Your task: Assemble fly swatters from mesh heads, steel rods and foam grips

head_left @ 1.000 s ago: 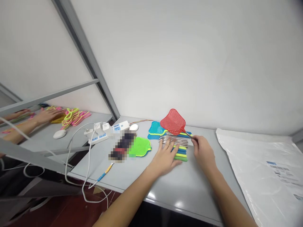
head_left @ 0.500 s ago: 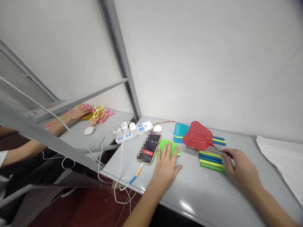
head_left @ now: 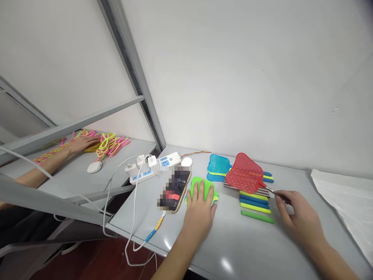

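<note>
My right hand [head_left: 301, 217] pinches the thin metal rod of a red fly swatter [head_left: 244, 173], its mesh head raised over other pieces. Fingers spread, my left hand [head_left: 199, 214] lies flat on a stack of swatter heads with a green head [head_left: 206, 187] on top. Bare metal rods [head_left: 231, 187] show partly beneath the red head. In front of them lie several blue and yellow handles [head_left: 254, 201], and a single green handle [head_left: 258, 217] sits a little apart, nearest me. Blue swatter heads [head_left: 218, 165] with a yellow one between them lie behind.
A phone [head_left: 175, 190], partly blurred out, lies left of my left hand on a charging cable [head_left: 151, 234]. Power strips [head_left: 145, 175] and a white round device [head_left: 186, 162] are beyond. White sheeting [head_left: 344, 202] covers the right side. Past the metal frame [head_left: 140, 81], another person's hand [head_left: 83, 144] touches colourful cords [head_left: 107, 146].
The view has turned slightly right. The green handle now lies apart from the other handles. My right hand keeps its hold on the red swatter, and my left hand stays on the green head.
</note>
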{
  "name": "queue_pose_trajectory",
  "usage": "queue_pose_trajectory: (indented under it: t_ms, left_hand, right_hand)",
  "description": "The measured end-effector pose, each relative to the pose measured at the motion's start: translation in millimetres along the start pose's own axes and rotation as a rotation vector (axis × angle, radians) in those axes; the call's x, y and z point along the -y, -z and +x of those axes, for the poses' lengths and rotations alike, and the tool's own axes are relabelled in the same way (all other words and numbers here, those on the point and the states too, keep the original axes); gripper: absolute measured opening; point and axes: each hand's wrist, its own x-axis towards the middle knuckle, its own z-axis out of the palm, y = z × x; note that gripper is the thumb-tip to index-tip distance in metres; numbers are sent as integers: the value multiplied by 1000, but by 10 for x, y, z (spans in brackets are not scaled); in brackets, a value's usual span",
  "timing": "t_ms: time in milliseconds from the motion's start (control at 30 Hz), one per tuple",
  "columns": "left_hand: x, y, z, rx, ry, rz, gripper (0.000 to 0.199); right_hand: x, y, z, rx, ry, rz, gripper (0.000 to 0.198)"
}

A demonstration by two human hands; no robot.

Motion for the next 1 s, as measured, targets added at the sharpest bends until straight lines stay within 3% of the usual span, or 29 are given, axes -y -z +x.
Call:
queue_pose_trajectory:
  t_ms: [200,767,900,1000]
  left_hand:
    - [-89,24,71,56,4,-9,51]
    - [-95,69,60,-43,-2,-46,52]
    - [-106,136,38,-130,-56,-103,46]
    - [-145,268,34,-310,-120,-220,41]
  right_hand:
    - [24,33,14,6,43,33,18]
    - [122,-19,80,-64,240,7,14]
    - [169,-1,86,-62,180,-16,14]
    - [226,53,109,-62,193,-87,16]
